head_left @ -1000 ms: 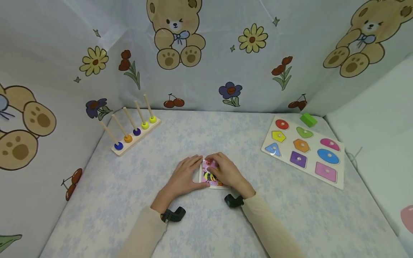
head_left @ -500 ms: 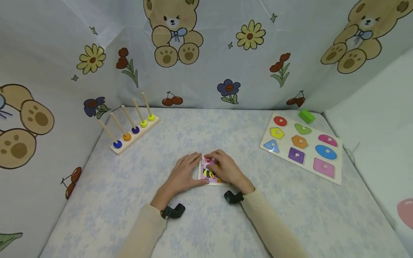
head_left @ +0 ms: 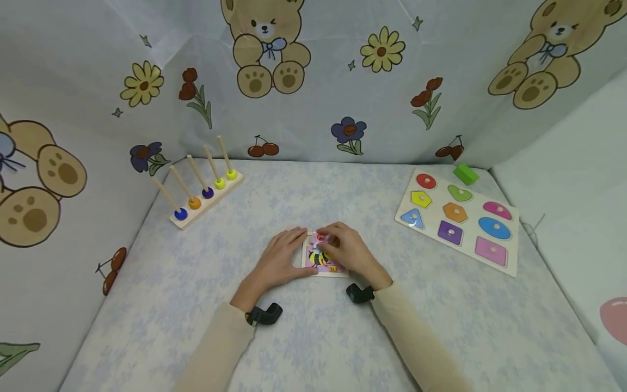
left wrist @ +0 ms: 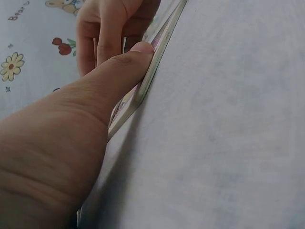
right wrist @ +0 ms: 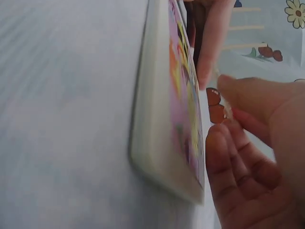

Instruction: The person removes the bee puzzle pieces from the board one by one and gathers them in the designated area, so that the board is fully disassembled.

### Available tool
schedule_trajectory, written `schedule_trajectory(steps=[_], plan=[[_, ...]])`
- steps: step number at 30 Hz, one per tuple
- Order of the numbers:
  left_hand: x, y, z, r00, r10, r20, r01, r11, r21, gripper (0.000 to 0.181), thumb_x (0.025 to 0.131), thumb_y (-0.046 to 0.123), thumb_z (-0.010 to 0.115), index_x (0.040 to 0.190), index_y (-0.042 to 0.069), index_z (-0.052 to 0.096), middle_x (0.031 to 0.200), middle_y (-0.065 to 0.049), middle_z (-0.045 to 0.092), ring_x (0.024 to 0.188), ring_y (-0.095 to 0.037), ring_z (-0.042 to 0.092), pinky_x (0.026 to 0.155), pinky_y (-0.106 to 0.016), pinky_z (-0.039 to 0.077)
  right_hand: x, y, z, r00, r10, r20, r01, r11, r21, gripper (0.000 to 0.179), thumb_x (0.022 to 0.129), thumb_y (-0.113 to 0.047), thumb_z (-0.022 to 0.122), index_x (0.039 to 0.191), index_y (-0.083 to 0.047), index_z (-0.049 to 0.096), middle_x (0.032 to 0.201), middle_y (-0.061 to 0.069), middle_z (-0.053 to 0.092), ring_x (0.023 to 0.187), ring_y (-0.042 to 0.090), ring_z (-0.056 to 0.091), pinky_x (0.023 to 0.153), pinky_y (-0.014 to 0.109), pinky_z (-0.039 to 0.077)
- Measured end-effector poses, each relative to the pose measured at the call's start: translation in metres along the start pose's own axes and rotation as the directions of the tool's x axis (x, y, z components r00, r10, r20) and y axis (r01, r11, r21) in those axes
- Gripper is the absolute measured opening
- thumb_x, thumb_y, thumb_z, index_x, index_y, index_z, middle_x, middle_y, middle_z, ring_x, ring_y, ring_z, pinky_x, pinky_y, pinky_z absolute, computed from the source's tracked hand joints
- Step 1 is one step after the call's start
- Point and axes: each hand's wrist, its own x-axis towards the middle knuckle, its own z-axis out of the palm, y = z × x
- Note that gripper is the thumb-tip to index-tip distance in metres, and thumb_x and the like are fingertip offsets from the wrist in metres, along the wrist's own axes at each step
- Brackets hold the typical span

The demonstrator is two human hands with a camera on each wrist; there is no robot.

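Observation:
A small jigsaw puzzle (head_left: 317,259) with a bee on a pink ground lies in a pale wooden frame (head_left: 325,275). My left hand (head_left: 278,258) spans its left side, fingers fairly straight at the far left corner and thumb on the near rim. In the left wrist view the thumb (left wrist: 128,64) lies along the frame's edge. My right hand (head_left: 351,249) is over the puzzle's far right part, thumb and index finger pinching a small puzzle piece (head_left: 315,239). Edge-on in the right wrist view, that thin piece (right wrist: 228,112) shows between the fingertips. The right hand hides the puzzle's upper right.
At the back left stands a wooden peg stand (head_left: 208,202) with coloured beads on several pegs. A shape board (head_left: 470,231) with knobbed pieces lies at the right, a green block (head_left: 466,175) by its far edge. A patterned cloth (head_left: 299,128) rises behind the table.
The right hand has drawn slightly back to the right, its wrist shifting right, and the pinched piece now shows tilted at the fingertips. More of the bee is visible. The left hand keeps its place.

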Motion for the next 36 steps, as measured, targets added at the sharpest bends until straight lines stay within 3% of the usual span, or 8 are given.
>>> schedule_trajectory(steps=[11,24,36], plan=[[0.002,0.0,0.002,0.999,-0.034,0.024,0.034,0.999,-0.002,0.103,0.085,0.066,0.074,0.161,0.007,0.036,0.168,-0.007,0.034,0.157,-0.028,0.027,0.129,-0.051,0.019,-0.02,0.005,-0.021,0.997,0.065,-0.04,-0.064,0.998,0.02,0.034,0.093,-0.018,0.079,0.126,-0.009,0.073,0.114,0.006,0.069,0.091,0.015,0.065,0.09,0.038,0.062],[0.002,0.001,0.002,0.999,-0.038,0.005,0.038,0.999,-0.019,0.102,0.085,0.064,0.076,0.16,0.007,0.037,0.167,-0.008,0.035,0.156,-0.028,0.028,0.128,-0.053,0.021,-0.034,0.013,-0.039,0.995,0.083,-0.057,-0.082,0.996,0.021,0.035,0.093,-0.016,0.079,0.126,-0.008,0.073,0.118,0.01,0.068,0.091,0.019,0.062,0.089,0.04,0.062],[0.0,0.001,0.003,1.0,-0.029,-0.008,0.028,0.999,-0.043,0.102,0.084,0.062,0.078,0.16,0.006,0.038,0.166,-0.008,0.036,0.155,-0.029,0.029,0.127,-0.053,0.023,-0.052,0.042,-0.059,0.994,0.098,-0.052,-0.099,0.995,-0.02,0.035,0.093,-0.011,0.078,0.128,-0.007,0.071,0.119,0.01,0.068,0.097,0.021,0.065,0.085,0.039,0.061]])
